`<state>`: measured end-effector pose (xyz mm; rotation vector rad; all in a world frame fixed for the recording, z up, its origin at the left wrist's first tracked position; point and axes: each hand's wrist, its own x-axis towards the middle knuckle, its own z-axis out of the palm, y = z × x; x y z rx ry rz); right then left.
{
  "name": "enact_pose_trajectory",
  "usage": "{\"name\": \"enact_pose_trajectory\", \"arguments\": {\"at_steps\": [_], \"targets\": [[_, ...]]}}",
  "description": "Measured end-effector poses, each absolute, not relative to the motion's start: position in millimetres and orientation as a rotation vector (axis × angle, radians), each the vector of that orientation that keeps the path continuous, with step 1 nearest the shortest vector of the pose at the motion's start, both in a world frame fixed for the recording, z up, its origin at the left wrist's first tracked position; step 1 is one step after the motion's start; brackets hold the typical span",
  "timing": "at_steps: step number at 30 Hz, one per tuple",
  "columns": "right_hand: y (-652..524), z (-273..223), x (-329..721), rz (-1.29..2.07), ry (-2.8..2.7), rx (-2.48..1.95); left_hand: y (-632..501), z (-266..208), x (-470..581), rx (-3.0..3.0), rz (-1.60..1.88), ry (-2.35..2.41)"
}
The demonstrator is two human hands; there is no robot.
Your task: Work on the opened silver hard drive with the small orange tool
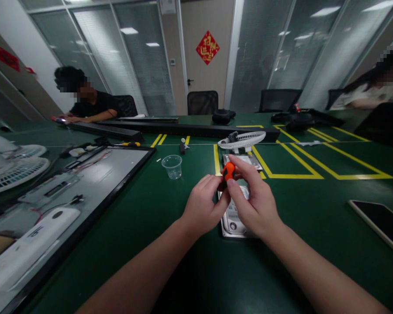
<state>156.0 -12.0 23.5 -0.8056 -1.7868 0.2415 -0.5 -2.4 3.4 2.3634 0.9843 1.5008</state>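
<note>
My forearms converge over the hard drive (232, 220) lying lengthwise away from me. Right hand (253, 205) pinches the orange screwdriver (229, 171) handle upright above it; left hand (203, 209), curled, grips the shaft below.

On the door (207, 56) at the far end hangs a red diamond-shaped sign (207, 47) with gold Chinese characters, too small from here to make out one by one. On the left wall, a red strip (7, 58) carries markings I cannot read. The metal drive (233, 220) on the tabletop has a white label (231, 214) with fine print, partly covered and too blurred to read. Nothing else bears legible writing.
</note>
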Motion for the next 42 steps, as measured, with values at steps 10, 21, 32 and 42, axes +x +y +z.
{"name": "enact_pose_trajectory", "arguments": {"at_steps": [10, 21, 32, 42], "targets": [[-11.0, 24.5, 155.6, 0.157, -1.741, -0.83, -0.6, 1.2, -0.9, 2.347, 1.546, 1.0], [-14.0, 23.3, 157.6, 0.221, -1.779, -0.807, -1.4, 3.1, -0.3, 2.369, 1.525, 0.977], [-11.7, 24.2, 155.9, 0.16, -1.736, -0.818, -1.2, 3.2, -1.0, 2.366, 1.534, 0.971], [-13.0, 23.5, 157.0, 0.184, -1.778, -0.816, -1.9, 2.4, -0.3, 2.342, 1.543, 1.009]]}}
